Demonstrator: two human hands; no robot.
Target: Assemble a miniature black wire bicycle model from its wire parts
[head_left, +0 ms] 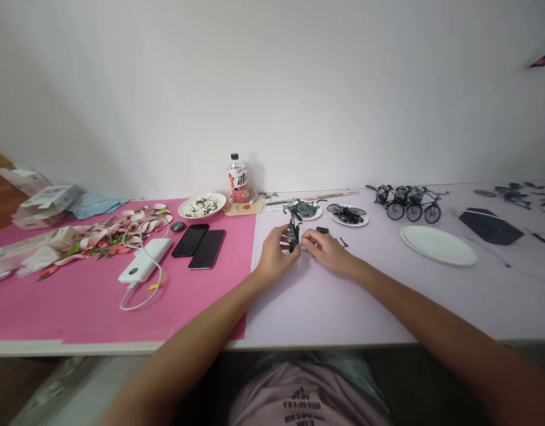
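My left hand [274,253] grips a small black model bicycle [292,235], held upright just above the lilac part of the table. Close against its right side, my right hand [329,251] has thumb and forefinger pinched together. Whatever lies between those fingertips is too small to make out. Behind the hands, one white plate [319,213] carries dark green bicycle frame parts. Another white plate [365,222] to its right holds black wheels and other parts. A small black block [322,229] and thin black pieces [343,242] lie just past my right hand.
Several model bicycles [414,204] stand at back right. Nearby are stacked white plates [463,254] and a black angular object [490,225]. Leftward are two phones [207,248], a white power bank [143,261] with cable, pink petals [97,238] and a bottle [239,183].
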